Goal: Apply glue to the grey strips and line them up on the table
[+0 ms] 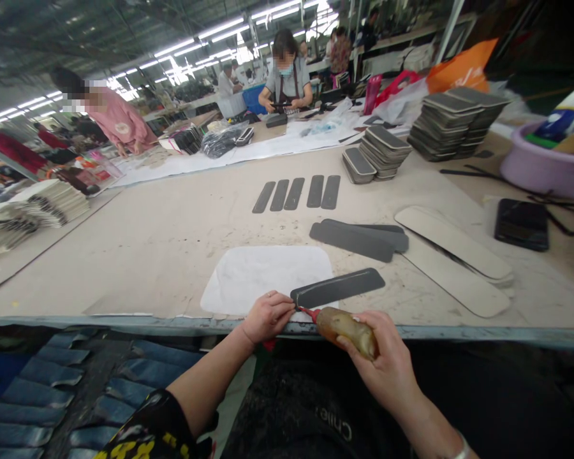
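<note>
A dark grey strip (339, 287) with rounded ends lies slanted across a white sheet (263, 274) at the table's front edge. My left hand (269, 315) has its fingers pressed together on the strip's left end. In my right hand (385, 357) is a yellowish glue bottle (347, 330); its red nozzle touches that same end, close to my left fingertips. A thin glossy line runs along the strip. Behind it lie overlapping dark strips (354, 239), and farther back several small dark pieces (294, 194) form a row.
Long cream strips (449, 274) and a black phone (521, 224) lie at the right, near a purple basin (545, 166). Stacks of dark pieces (442, 124) stand at the back right. Cream stacks (33, 210) sit at the left. A person (287, 80) works across the table.
</note>
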The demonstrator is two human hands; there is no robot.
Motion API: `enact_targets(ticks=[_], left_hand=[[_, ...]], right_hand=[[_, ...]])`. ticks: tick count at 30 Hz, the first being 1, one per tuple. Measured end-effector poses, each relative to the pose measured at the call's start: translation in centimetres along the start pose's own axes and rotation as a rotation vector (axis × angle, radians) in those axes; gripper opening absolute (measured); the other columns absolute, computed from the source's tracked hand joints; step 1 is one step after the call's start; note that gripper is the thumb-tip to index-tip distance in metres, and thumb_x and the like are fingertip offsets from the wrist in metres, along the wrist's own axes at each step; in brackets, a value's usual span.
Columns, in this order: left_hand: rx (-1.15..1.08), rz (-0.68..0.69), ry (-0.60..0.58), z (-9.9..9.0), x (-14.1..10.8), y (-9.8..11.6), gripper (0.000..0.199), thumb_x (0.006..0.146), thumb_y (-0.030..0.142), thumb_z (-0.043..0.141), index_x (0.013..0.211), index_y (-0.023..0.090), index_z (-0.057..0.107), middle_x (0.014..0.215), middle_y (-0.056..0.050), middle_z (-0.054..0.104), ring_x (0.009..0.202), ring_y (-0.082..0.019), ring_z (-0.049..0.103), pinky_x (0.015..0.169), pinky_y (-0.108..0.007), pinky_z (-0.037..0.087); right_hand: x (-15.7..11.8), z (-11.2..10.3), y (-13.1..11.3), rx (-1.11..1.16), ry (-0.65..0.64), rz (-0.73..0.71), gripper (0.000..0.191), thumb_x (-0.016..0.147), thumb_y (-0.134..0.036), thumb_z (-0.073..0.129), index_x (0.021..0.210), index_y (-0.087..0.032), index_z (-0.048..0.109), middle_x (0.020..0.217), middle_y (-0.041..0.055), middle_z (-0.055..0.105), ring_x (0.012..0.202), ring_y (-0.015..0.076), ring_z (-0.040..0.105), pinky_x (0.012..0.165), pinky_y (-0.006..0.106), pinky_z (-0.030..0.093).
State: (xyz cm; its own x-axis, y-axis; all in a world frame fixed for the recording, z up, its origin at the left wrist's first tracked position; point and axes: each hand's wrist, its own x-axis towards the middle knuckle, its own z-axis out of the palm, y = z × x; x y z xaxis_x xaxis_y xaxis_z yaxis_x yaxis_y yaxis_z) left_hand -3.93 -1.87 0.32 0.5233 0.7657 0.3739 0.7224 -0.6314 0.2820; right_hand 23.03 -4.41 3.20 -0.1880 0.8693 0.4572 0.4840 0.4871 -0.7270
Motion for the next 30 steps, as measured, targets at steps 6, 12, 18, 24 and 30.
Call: enact_targets(ticks=[6, 12, 18, 24, 30], left_hand=[[-0.022, -0.025, 0.017, 0.1, -0.1, -0.1, 0.016, 0.086, 0.021, 0.052, 0.093, 0.019, 0.067, 0.091, -0.007, 0.067, 0.080, -0.015, 0.060, 0.075, -0.031, 0.052], [-0.039, -0.030, 0.034, 0.1, -0.1, -0.2, 0.014, 0.084, 0.020, 0.056, 0.094, 0.019, 0.066, 0.092, -0.006, 0.066, 0.081, -0.014, 0.061, 0.076, -0.030, 0.052], [-0.038, -0.032, 0.026, 0.4, -0.2, -0.6, 0.015, 0.085, 0.020, 0.055, 0.094, 0.020, 0.066, 0.093, -0.008, 0.066, 0.084, -0.015, 0.061, 0.077, -0.031, 0.052], [-0.026, -0.028, 0.049, 0.3, 0.1, -0.3, 0.016, 0.085, 0.022, 0.054, 0.095, 0.020, 0.066, 0.091, -0.008, 0.066, 0.082, -0.015, 0.062, 0.076, -0.031, 0.054], [-0.040, -0.030, 0.038, 0.1, 0.2, -0.1, 0.015, 0.086, 0.021, 0.053, 0.094, 0.019, 0.065, 0.091, -0.008, 0.065, 0.081, -0.015, 0.061, 0.075, -0.031, 0.054]], right_hand=[[0.1, -2.3, 1.4, -0.119, 0.107, 0.073, 0.030, 0.080, -0.036, 0.063, 0.104, -0.023, 0.051, 0.097, 0.0051, 0.055, 0.088, 0.0208, 0.055, 0.078, 0.035, 0.049], [0.2, -5.1, 3.6, -0.246, 0.260, 0.146, 0.034, 0.079, -0.043, 0.063, 0.102, -0.021, 0.052, 0.093, 0.0050, 0.057, 0.086, 0.0214, 0.055, 0.079, 0.037, 0.047], [0.5, -6.8, 5.1, -0.400, 0.406, 0.164, 0.034, 0.078, -0.044, 0.063, 0.100, -0.020, 0.054, 0.092, 0.0059, 0.058, 0.087, 0.0231, 0.055, 0.079, 0.038, 0.048], [0.6, -5.6, 4.0, -0.258, 0.392, 0.090, 0.033, 0.077, -0.037, 0.066, 0.103, -0.021, 0.052, 0.096, 0.0064, 0.056, 0.089, 0.0231, 0.055, 0.081, 0.040, 0.048], [0.4, -1.2, 1.8, -0.005, 0.171, 0.094, 0.029, 0.080, -0.033, 0.063, 0.104, -0.023, 0.050, 0.098, 0.0056, 0.055, 0.090, 0.0208, 0.055, 0.078, 0.037, 0.050]])
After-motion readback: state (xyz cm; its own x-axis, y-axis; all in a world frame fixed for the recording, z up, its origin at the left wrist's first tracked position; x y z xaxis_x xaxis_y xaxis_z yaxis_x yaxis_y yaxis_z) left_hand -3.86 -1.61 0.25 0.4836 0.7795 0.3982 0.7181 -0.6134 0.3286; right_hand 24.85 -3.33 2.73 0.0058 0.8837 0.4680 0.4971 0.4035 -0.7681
